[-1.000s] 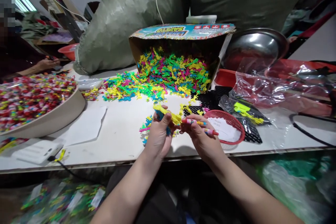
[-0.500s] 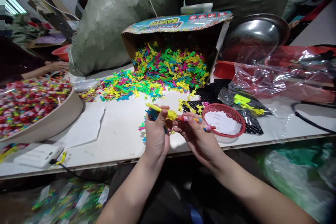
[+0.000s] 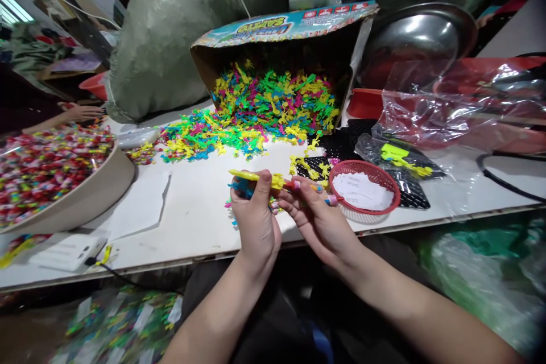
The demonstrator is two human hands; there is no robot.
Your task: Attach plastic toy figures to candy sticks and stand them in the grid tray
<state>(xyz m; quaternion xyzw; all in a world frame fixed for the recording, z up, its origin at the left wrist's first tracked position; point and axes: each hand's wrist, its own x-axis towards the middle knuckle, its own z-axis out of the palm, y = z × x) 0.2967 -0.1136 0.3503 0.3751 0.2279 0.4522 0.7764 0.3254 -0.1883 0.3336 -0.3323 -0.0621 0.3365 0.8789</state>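
Observation:
Above the front of the white table (image 3: 187, 205), my left hand (image 3: 256, 219) is closed, its thumb pressing on a yellow plastic toy figure (image 3: 278, 181). A blue figure (image 3: 242, 187) shows behind that thumb, in the same hand. Pinched in the fingers of my right hand (image 3: 326, 222) is a small wrapped candy tube (image 3: 316, 186) with a red end. This red end meets the yellow figure; whether they are joined is unclear. A second tube (image 3: 331, 199) sticks out of my right hand. Under my hands lie a few loose figures, partly hidden.
A tipped carton (image 3: 273, 28) spills colourful figures (image 3: 273, 102). At left stands a large basin (image 3: 106, 185) of wrapped sweets; beyond it is another person's hand (image 3: 85, 112). A red basket (image 3: 394, 205) with paper slips and a black patterned bag (image 3: 412, 196) lie right.
My hands stay close together with small finger shifts. The second tube is tucked further into my right hand. The view has shifted slightly.

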